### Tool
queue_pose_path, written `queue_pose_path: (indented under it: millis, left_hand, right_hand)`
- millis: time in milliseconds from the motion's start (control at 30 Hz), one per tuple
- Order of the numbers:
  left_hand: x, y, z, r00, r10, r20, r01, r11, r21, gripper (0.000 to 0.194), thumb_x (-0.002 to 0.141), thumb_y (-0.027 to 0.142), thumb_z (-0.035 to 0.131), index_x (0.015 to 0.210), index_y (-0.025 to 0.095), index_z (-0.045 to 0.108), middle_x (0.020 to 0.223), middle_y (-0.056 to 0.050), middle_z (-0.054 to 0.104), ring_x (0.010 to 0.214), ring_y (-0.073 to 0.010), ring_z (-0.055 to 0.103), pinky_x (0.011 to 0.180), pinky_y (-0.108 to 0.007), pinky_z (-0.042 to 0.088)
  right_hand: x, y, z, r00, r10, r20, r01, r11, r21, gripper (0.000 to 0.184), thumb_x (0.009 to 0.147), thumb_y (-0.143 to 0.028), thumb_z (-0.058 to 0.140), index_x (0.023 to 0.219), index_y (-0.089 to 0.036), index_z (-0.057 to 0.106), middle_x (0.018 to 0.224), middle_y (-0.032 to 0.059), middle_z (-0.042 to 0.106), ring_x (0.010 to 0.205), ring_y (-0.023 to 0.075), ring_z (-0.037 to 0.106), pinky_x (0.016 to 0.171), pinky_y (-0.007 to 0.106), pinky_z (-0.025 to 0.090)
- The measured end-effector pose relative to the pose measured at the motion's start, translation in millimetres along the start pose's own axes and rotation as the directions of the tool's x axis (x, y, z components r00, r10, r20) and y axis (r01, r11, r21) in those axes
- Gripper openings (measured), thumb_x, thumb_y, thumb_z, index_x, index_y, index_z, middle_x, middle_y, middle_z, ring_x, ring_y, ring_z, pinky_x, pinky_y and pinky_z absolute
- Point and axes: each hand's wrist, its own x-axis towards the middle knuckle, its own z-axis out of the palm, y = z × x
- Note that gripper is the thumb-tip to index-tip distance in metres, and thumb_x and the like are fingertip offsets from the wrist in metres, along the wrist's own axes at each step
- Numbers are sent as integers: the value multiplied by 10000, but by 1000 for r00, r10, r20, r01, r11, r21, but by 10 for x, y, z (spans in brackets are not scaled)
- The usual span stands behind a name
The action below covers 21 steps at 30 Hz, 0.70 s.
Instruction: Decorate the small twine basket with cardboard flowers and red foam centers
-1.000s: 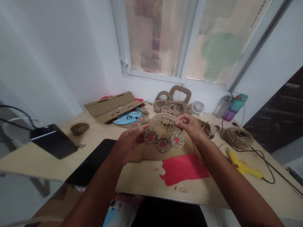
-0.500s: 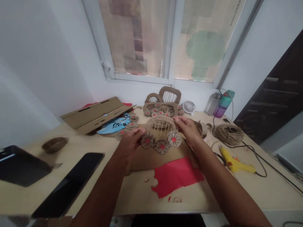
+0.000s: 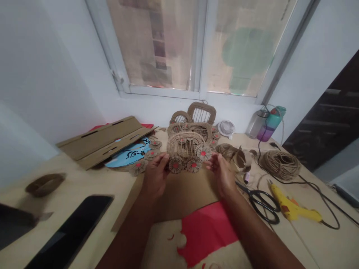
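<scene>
Between my hands, above the table, is a rounded twine-wrapped frame [image 3: 171, 144] with strands across its opening. Three pleated brown flowers with red centres, one of them the right flower [image 3: 203, 152], run along its lower and right edge. My left hand [image 3: 154, 177] pinches the lower left edge beside a flower. At the right edge, my right hand [image 3: 224, 175] has its fingers closed by the right flower; the exact contact is partly hidden. Below lie a brown cardboard sheet [image 3: 187, 196] and red paper [image 3: 209, 228] with a cut edge.
Finished-looking twine frames [image 3: 203, 108] lean at the wall near a small white fan [image 3: 226, 128]. Black scissors [image 3: 263, 203], a yellow glue gun [image 3: 297, 209] with its cable and a twine ball [image 3: 280, 164] lie right. Folded cardboard [image 3: 106, 140] and a phone [image 3: 73, 231] are left.
The frame has turned in my hands, so its right flower sits higher. My right hand has moved from the top right down to the right side. The view has shifted, showing the scissors fully.
</scene>
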Motion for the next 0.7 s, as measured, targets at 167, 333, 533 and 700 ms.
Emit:
queue_pose_path:
  millis: [167, 333, 533, 700]
  left_hand:
    - [-16, -64, -21, 998, -49, -36, 48, 999, -19, 281, 524, 319, 838, 697, 167, 677, 620, 37, 649, 534, -90, 560, 494, -186, 459]
    - [-24, -87, -18, 995, -95, -35, 94, 995, -36, 305, 505, 323, 852, 699, 162, 680, 606, 36, 657, 525, -94, 566, 483, -190, 468]
    - [-28, -107, -39, 993, -109, -51, 106, 993, -53, 311, 509, 317, 859, 716, 163, 684, 625, 40, 673, 555, -94, 587, 509, -183, 480]
    - [-34, -114, -33, 991, -118, -55, 114, 991, -69, 308, 496, 312, 862, 698, 155, 691, 624, 36, 680, 541, -88, 585, 498, -176, 481]
  right_hand:
    - [-45, 96, 10, 1000, 11, 8, -11, 1000, 29, 379, 724, -574, 681, 824, -212, 638, 694, 7, 651, 710, 220, 657, 639, 322, 517]
    - [-82, 141, 6, 1000, 7, 22, -9, 997, 72, 334, 715, -537, 713, 766, -216, 632, 673, -4, 640, 672, 193, 632, 641, 305, 511]
    - [-113, 135, -5, 998, 6, 58, -10, 998, 62, 316, 731, -512, 699, 821, -212, 657, 743, 13, 673, 667, 193, 617, 643, 313, 501]
    - [-120, 128, -16, 995, -6, 97, 2, 999, 38, 279, 757, -464, 683, 865, -206, 678, 803, 26, 698, 675, 185, 610, 651, 302, 490]
